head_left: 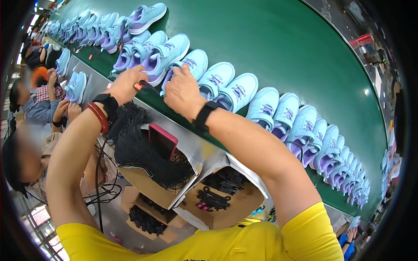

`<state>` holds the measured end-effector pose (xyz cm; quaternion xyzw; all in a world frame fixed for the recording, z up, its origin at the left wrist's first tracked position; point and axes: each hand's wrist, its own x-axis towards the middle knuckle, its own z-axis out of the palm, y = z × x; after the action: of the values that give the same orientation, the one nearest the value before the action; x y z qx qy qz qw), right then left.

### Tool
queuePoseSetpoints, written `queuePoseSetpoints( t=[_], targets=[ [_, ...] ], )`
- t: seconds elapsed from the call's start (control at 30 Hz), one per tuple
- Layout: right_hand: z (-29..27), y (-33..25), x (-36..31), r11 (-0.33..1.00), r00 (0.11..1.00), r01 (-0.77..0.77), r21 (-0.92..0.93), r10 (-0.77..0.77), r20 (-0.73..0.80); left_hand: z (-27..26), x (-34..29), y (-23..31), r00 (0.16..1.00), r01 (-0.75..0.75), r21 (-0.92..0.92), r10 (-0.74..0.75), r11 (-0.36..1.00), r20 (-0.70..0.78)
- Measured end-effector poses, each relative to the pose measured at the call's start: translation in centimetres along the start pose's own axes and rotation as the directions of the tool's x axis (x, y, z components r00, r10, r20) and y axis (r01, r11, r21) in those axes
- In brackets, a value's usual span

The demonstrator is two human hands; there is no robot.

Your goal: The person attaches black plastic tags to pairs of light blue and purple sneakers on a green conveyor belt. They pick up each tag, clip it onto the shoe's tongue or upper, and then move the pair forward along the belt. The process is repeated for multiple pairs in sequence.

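Observation:
My left hand (127, 83) is closed at the near edge of the green table, pinching a dark strip with an orange tab (138, 86). The strip's far end runs toward my right hand. My right hand (185, 92) has its fingers curled over the collar of a light-blue sneaker (197, 61) with a lilac lining. To the left of that shoe stands another light-blue sneaker (174, 47), its opening toward me and close to my left fingertips. On the right, a sneaker with purple laces (219, 75) stands by my right wrist.
Sneakers line the green table (296, 52) on both sides. Below are a carton (150, 187) with black cords and a pink-edged phone (162, 141), and a carton (235, 213) of black hook-like pieces. People (30, 152) sit at left; a cable (99, 191) hangs near my left arm.

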<state>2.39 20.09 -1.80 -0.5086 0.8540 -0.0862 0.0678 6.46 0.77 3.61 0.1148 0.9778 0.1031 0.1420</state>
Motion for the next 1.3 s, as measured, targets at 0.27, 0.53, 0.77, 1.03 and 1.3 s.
queuePoseSetpoints(
  t=[0.27, 0.53, 0.77, 1.03, 1.3],
  targets=[
    [2.8, -0.2, -0.4, 0.998, 0.949, -0.032, 0.059, 0.049, -0.313, 1.9, -1.8, -1.7, 0.994, 0.090, -0.291, -0.105, 0.952, -0.039],
    [1.6, 0.2, 0.5, 0.985, 0.941, -0.139, 0.103, 0.164, -0.296, -1.1, -0.9, 0.9, 0.999, 0.048, 0.135, -0.045, 0.990, -0.028],
    [0.8, -1.0, 1.4, 0.987, 0.959, -0.157, 0.039, 0.162, -0.234, -1.3, -1.8, 2.4, 0.978, 0.110, 0.302, -0.049, 0.947, -0.201],
    [2.7, -0.3, 2.0, 0.996, 0.919, -0.074, 0.050, 0.087, -0.384, -1.0, -2.6, 4.9, 0.967, 0.255, 0.330, -0.234, 0.909, -0.102],
    [1.6, 0.2, 1.2, 0.983, 0.921, 0.044, 0.178, 0.029, -0.388, -0.8, -2.8, -1.4, 0.998, 0.009, -0.232, -0.022, 0.973, -0.057]
  ],
)
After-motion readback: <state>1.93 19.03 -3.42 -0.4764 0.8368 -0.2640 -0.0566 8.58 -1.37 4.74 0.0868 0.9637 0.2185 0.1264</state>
